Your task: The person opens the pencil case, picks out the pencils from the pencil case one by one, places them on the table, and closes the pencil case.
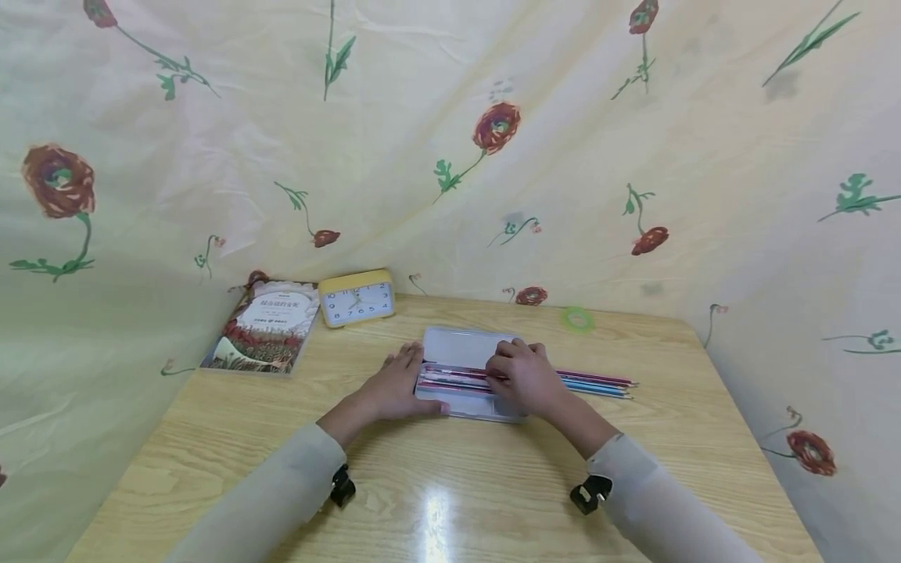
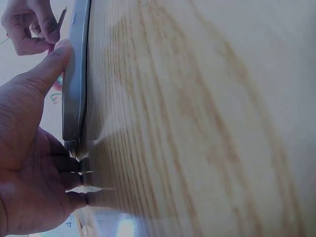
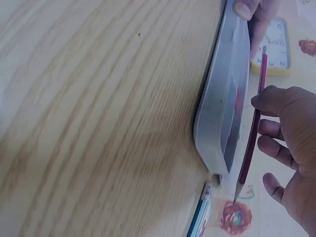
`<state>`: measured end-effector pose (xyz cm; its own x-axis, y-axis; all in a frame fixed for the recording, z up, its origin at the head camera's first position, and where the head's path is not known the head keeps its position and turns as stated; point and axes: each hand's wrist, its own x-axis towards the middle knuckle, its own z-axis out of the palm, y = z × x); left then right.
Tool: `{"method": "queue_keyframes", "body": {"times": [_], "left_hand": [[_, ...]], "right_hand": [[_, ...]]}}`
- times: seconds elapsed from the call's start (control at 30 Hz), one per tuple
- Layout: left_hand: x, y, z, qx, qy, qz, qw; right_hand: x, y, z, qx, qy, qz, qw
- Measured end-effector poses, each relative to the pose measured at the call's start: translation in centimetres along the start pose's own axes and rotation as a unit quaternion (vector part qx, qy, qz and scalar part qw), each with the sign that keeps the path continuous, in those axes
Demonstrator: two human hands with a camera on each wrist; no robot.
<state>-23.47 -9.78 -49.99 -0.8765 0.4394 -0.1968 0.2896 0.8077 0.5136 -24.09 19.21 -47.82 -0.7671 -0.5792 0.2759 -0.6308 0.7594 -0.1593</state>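
Observation:
A pale grey pencil case [image 1: 507, 412] stands on the table with its lid [image 1: 457, 344] folded back. Several pencils [image 1: 450, 383] show inside it, partly covered by my right hand. My left hand [image 1: 397, 389] holds the case at its left end, thumb over the front rim and fingers along the side. Above the tray, my right hand [image 1: 524, 379] pinches a dark red pencil [image 3: 255, 126] between thumb and fingers. The pencil's sharp point faces right, its eraser end left. To the right of the case, several red and blue pencils [image 1: 598, 385] lie side by side.
A yellow alarm clock [image 1: 357, 299] stands at the back left, next to a book [image 1: 266, 328] lying face up. A green tape roll [image 1: 577, 319] sits near the table's back edge. Flowered cloth [image 1: 450, 156] hangs behind the wooden table [image 1: 493, 485].

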Motion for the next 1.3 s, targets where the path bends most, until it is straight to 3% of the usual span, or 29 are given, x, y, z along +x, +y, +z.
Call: {"method": "queue_keyframes", "body": {"times": [0.2, 0.4, 0.73, 1.0, 1.3], "left_hand": [[0.0, 0.0, 0.0, -0.009, -0.001, 0.000, 1.0000], [-0.1, 0.0, 0.0, -0.012, 0.000, -0.002, 0.9999], [-0.1, 0.0, 0.1, -0.015, -0.001, -0.006, 0.9999], [-0.2, 0.1, 0.0, -0.012, -0.004, -0.007, 0.9999], [-0.1, 0.0, 0.1, -0.008, -0.008, -0.008, 0.9999]], "right_hand": [[-0.9, 1.4, -1.1, 0.058, 0.000, 0.032, 0.9978], [-2.3, 3.3, -1.8, 0.092, 0.020, 0.035, 0.9949], [-5.6, 6.5, -1.9, -0.040, 0.061, 0.011, 0.9973], [-8.0, 8.3, -1.9, -0.082, 0.093, -0.017, 0.9921], [-10.3, 9.4, -2.1, -0.121, 0.078, -0.030, 0.9891]]}}
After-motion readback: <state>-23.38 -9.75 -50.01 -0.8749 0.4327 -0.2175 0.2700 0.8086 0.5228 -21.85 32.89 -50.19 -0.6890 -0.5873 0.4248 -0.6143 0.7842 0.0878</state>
